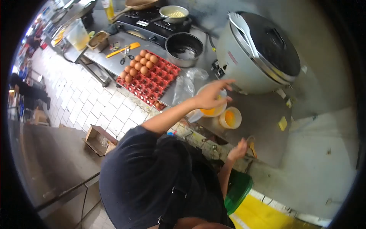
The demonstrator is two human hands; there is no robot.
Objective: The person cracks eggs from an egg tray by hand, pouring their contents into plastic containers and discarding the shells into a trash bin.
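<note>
My left hand [210, 95] reaches over a white bowl [220, 108] with yellow-orange egg in it, fingers spread and nothing seen in them. The hand hides part of the bowl. A smaller white tub [230, 118], also holding orange liquid, stands beside it. Low on the right, my right hand [238, 150] is closed near the counter edge; what it holds, if anything, cannot be made out. Just beyond it lies an orange-brown utensil [253, 150]. Brown eggs [138, 65] fill part of a red egg tray [152, 84], left of a clear plastic bag [187, 84].
A large grey cooker [244, 68] with a black lid and a white ladle-like utensil on top stands behind the bowls. A metal pot [184, 53], a pan [174, 14] on the stove, an orange spatula [124, 50] and a yellow sponge [282, 123] are around. A green bin [238, 191] stands below.
</note>
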